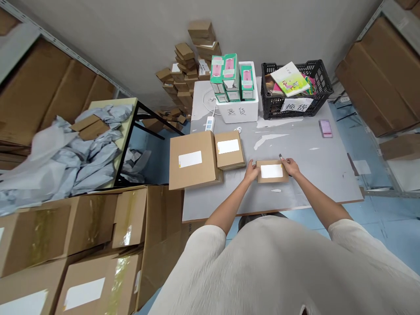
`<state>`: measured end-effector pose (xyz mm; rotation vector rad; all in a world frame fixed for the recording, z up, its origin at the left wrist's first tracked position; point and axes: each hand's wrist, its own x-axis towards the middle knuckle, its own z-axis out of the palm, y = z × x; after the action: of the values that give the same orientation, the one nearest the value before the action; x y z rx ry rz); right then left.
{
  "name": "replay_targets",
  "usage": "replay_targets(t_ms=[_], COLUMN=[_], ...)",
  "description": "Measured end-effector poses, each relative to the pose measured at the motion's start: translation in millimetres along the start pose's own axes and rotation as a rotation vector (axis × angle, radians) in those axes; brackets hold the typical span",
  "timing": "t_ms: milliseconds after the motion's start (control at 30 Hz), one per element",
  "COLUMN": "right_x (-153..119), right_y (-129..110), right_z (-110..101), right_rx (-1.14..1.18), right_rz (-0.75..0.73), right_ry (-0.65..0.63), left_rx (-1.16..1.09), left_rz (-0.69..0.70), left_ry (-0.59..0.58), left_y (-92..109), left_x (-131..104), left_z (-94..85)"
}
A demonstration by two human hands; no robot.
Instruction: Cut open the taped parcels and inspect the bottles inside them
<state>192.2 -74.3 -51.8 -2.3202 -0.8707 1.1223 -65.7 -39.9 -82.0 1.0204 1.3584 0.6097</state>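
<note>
A small flat cardboard box [259, 175] with a white label on top lies on the table in front of me. My left hand [251, 171] grips its left end, with the thumb and fingers at the edge. At the opposite end, my right hand [290, 167] is closed around a small slim tool [281, 156] with a dark tip, whose exact kind is too small to make out. That hand rests against the box's right edge. To the left stand a medium labelled box [229, 158] and a larger labelled box [193, 173], side by side.
Behind are a white foam bin [241, 112] of green-and-pink cartons, a black crate [272, 105] with books, and a power strip [210, 123]. A blurred pink object [325, 128] lies right. Large cartons [164, 245] and a bench with grey mailer bags [95, 157] stand left.
</note>
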Motion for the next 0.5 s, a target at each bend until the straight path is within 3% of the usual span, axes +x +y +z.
replay_targets(t_ms=[233, 500], right_x=[-6.3, -10.6], right_y=[0.5, 36.2], right_z=[-8.8, -3.6], right_rx=[0.193, 0.169], right_rz=[-0.132, -0.196], right_ry=[0.097, 0.047], left_rx=[-0.055, 0.186], left_rz=[0.042, -0.03], left_ry=[0.086, 0.136], left_y=[7.4, -15.0], left_x=[-6.0, -22.5], left_z=[-2.1, -5.9])
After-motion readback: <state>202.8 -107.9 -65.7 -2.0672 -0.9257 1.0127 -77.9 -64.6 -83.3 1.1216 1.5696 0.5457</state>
